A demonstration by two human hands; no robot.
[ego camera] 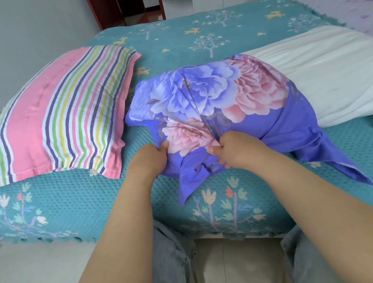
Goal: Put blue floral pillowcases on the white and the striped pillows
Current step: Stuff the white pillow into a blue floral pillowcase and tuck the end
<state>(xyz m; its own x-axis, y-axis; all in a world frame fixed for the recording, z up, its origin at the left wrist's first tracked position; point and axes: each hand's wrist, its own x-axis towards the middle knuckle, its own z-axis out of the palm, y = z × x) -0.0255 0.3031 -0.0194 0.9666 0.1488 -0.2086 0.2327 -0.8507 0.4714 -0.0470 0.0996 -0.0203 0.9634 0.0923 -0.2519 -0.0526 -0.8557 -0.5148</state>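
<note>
A blue floral pillowcase [218, 103] lies bunched on the bed, over the near end of the white pillow [323, 74], which stretches away to the right. My left hand [148, 161] grips the pillowcase's near edge on the left. My right hand [233, 148] pinches a fold of the same fabric just to the right. A loose flap of the case hangs over the bed's front edge. The striped pillow [54, 116], pink with coloured stripes, lies bare on the left of the bed.
The bed wears a teal bedspread [195, 38] with trees and deer. A second bed with a lilac cover [344, 6] stands at the far right. A grey wall is on the left, a doorway behind. My knees press against the bed's front edge.
</note>
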